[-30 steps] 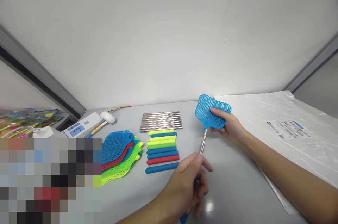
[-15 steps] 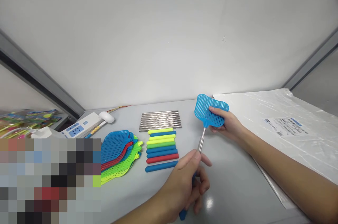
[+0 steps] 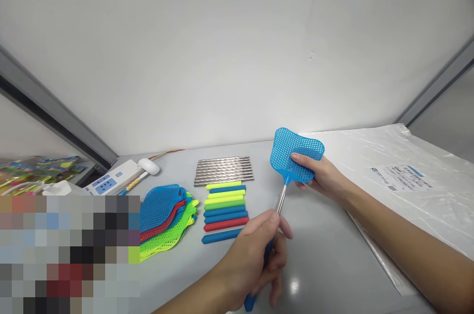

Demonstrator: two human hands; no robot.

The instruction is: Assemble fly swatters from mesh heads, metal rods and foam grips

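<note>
A blue fly swatter with a perforated head, a short metal rod and a dark blue handle is held between both hands. My right hand pinches the head, thumb on top and fingers underneath. My left hand is closed around the handle where it meets the rod; the handle's end sticks out below. Left of that hand lies a column of loose handles in blue, red, green and yellow. Behind them, metal rods lie side by side. Swatter heads in several colours are stacked further left.
A white plastic sheet with a printed label covers the right of the grey table. At the left are a power strip, a white mouse-like object and colourful packets. A pale wall stands behind. The lower left is pixelated.
The swatter head has turned to face me more and risen slightly. My left hand and the handle have shifted a little left and down. Both hands keep their hold.
</note>
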